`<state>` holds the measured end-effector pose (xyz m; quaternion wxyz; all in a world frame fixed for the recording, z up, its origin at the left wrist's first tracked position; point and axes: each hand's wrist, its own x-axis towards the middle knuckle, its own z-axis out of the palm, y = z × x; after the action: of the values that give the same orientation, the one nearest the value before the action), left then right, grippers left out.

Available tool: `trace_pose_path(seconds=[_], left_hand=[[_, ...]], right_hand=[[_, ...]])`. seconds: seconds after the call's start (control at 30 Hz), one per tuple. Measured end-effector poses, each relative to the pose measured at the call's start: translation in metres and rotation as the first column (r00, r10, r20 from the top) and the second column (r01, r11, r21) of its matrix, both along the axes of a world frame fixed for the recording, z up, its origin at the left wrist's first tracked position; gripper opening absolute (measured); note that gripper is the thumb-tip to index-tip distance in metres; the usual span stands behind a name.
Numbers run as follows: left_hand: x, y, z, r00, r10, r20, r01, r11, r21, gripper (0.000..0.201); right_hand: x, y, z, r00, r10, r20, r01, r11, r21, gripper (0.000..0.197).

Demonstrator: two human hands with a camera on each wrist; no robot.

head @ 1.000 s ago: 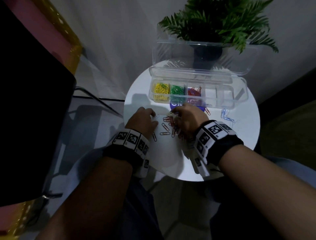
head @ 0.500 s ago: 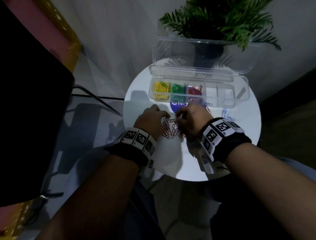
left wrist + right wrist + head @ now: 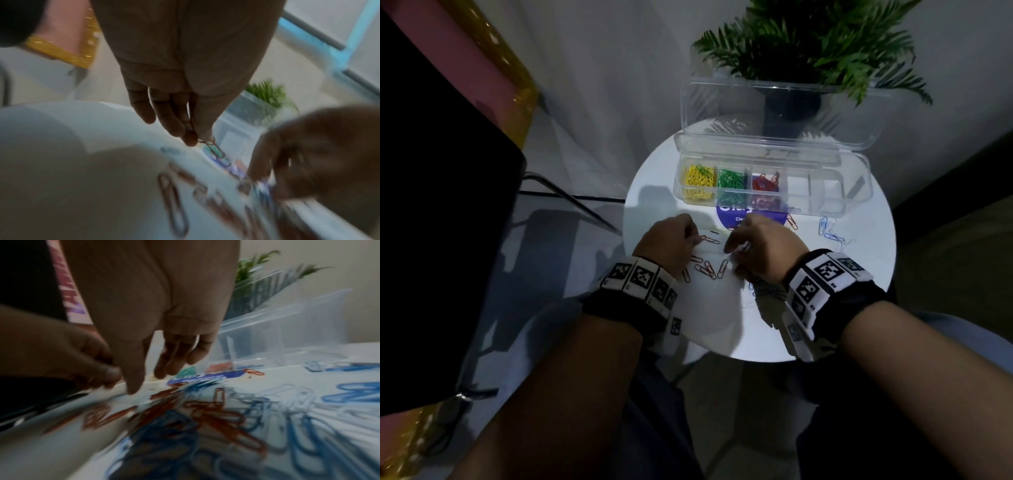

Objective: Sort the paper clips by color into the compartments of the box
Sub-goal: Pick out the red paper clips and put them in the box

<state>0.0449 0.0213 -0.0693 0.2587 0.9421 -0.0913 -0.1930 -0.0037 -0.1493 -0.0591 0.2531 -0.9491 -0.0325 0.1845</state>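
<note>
A clear plastic box (image 3: 856,192) with its lid standing open sits at the far side of a round white counter (image 3: 722,325), and everything else is placed here against that box. Its leftmost compartment holds yellow paper clips (image 3: 697,181), the next one green paper clips (image 3: 731,180), and the third a few red paper clips (image 3: 765,183); the compartments to the right of these show nothing I can make out. Just in front of the box, a blue round sticker (image 3: 732,216) lies on the counter. The left hand (image 3: 667,241) hovers in front of the yellow compartment, and the left wrist view shows its fingers (image 3: 174,123) pressed together with the thumb, pinching a red clip (image 3: 207,141) at the tips. The right hand (image 3: 760,246) is in front of the red compartment, beside the left hand, with the fingers (image 3: 174,356) hanging downward and loosely bent, close together; whether they hold anything I cannot tell because of blur. Loose red clips (image 3: 709,269) lie on the counter between the two hands, nearer the person than the box. A mixed heap of blue, red and pale clips (image 3: 226,426) lies under the right wrist. A few blue clips (image 3: 830,231) lie in front of the box's right end. Behind the box stands a potted green plant (image 3: 808,51).
</note>
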Motion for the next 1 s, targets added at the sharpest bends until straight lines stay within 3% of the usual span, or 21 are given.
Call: trace_pose_path(seconds=[0.17,0.33,0.5,0.63,0.77,0.87,1.0], left_hand=[[0.002,0.007,0.008,0.995,0.096,-0.011,-0.097,0.987,-0.127,0.011],[0.001,0.010,0.010,0.992,0.120,-0.045,-0.127,0.975,-0.185,0.013],[0.001,0.015,0.013,0.988,0.151,-0.026,-0.153,0.966,-0.210,0.015],[0.001,0.016,0.014,0.989,0.149,-0.027,-0.151,0.959,-0.242,0.012],[0.001,0.016,0.015,0.989,0.147,-0.018,-0.147,0.956,-0.253,0.009],[0.002,0.016,0.017,0.989,0.147,-0.020,-0.147,0.952,-0.270,0.013],[0.001,0.016,0.018,0.988,0.150,-0.029,-0.152,0.946,-0.288,0.011]], right_hand=[[-0.003,0.016,-0.004,0.985,0.175,-0.008,-0.175,0.983,-0.057,0.031],[-0.001,0.023,-0.007,0.982,0.180,0.052,-0.178,0.983,-0.046,0.018],[0.001,0.017,-0.007,0.988,0.154,-0.010,-0.154,0.986,-0.070,0.017],[-0.002,0.019,-0.001,0.982,0.185,0.048,-0.187,0.981,0.042,0.021],[0.008,0.030,-0.004,0.930,0.337,-0.147,-0.346,0.938,-0.037,0.045],[0.016,0.031,-0.009,0.920,0.315,-0.235,-0.333,0.942,-0.038,0.041],[0.013,0.029,-0.008,0.937,0.296,-0.187,-0.307,0.951,-0.034,0.025]])
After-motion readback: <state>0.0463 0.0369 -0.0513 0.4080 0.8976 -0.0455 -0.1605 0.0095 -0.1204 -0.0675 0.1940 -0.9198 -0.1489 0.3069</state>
